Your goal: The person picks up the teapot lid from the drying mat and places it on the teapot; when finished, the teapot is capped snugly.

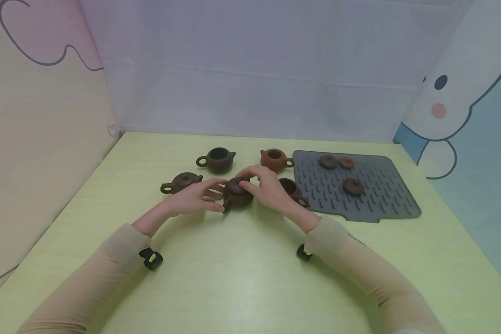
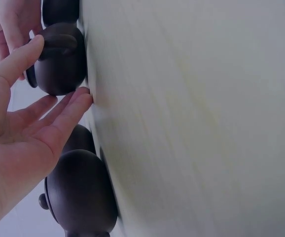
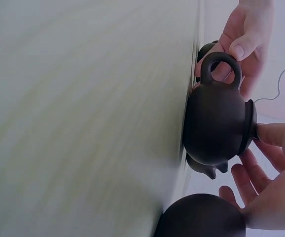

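Observation:
A dark brown teapot (image 1: 239, 200) stands mid-table between the two hands, its handle toward the person. My right hand (image 1: 270, 187) pinches the knob of its lid (image 3: 249, 127) between thumb and fingers, with the lid at the pot's mouth. On the other side is my left hand (image 1: 192, 198), its fingers extended loosely beside the pot body. In the right wrist view, the left thumb (image 3: 243, 47) lies at the top of the handle loop (image 3: 222, 55). Left of the left hand sits a lidded dark teapot (image 1: 183, 182), partly covered by that hand.
A lidless dark teapot (image 1: 218, 161) and a lidless reddish-brown one (image 1: 274, 161) stand farther back. Another lidless dark pot (image 1: 290, 187) is partly behind the right hand. On the grey mat (image 1: 384, 199) at right lie two dark lids (image 1: 353, 186) and a small reddish lid (image 1: 347, 162).

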Available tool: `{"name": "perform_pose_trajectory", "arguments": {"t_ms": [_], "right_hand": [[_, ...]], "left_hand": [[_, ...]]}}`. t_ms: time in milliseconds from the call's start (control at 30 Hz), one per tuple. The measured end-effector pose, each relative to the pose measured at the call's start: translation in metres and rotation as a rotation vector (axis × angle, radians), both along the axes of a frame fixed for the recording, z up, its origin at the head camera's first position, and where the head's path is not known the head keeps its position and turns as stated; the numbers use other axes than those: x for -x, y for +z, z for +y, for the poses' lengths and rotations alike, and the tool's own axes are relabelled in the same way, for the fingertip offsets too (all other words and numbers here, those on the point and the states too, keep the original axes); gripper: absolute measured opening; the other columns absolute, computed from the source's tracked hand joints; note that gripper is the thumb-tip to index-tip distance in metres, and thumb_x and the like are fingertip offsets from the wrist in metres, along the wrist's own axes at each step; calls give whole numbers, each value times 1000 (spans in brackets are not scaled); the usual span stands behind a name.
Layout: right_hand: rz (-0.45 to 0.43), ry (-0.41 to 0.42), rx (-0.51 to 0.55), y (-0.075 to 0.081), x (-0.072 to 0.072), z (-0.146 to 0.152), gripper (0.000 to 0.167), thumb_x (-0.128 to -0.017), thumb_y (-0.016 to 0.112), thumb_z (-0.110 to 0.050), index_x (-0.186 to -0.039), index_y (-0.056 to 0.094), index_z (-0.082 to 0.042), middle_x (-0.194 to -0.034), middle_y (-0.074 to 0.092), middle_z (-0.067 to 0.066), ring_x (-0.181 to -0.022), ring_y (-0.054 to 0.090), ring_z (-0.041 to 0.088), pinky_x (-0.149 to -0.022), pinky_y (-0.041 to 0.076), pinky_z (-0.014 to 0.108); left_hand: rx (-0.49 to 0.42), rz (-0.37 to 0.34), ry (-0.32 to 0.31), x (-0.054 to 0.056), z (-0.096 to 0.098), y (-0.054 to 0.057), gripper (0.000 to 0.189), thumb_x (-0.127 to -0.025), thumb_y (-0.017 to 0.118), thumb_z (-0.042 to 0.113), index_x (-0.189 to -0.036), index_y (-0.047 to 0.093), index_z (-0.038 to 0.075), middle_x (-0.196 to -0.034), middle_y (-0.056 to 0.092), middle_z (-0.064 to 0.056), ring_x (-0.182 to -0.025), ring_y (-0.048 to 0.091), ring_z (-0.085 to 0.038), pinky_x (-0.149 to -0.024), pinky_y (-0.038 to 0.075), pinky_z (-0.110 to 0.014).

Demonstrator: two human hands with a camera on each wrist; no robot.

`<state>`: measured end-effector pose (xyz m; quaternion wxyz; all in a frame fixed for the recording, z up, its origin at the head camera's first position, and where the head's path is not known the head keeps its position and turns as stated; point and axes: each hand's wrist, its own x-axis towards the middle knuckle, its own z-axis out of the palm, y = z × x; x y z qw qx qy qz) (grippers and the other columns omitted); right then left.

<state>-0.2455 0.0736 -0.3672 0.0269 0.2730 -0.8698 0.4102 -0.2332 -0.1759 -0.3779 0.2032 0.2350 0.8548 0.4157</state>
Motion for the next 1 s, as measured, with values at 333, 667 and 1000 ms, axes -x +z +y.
{"name": "perform_pose_trajectory", "arguments": {"t_ms": [333, 667, 1000], "right_hand": [[7, 1, -46, -1, 0, 0, 19, -95, 66, -17, -112, 73, -16, -113, 72, 1, -110, 59, 18, -93, 50, 39], [-1, 1, -54, 0, -1, 0, 27, -95, 66, -16, -121, 70, -14, -123, 70, 1, -120, 58, 19, -98, 50, 41], [-40, -6, -34, 1, -4, 8, 39, -95, 66, -20, -134, 62, -17, -140, 60, 1, -135, 52, 19, -108, 47, 43]], "left_hand": [[-19, -13, -10, -1, 1, 1, 79, -87, 77, 28, -152, 35, 14, -147, 51, -15, -133, 54, -33, -111, 45, -46], [-23, -15, -4, -2, 1, 1, 79, -87, 77, 27, -152, 34, 14, -147, 50, -15, -133, 54, -33, -111, 45, -46], [-22, -17, -8, -4, 2, 2, 78, -88, 75, 25, -153, 33, 13, -147, 50, -17, -135, 52, -34, -112, 44, -47]]}}
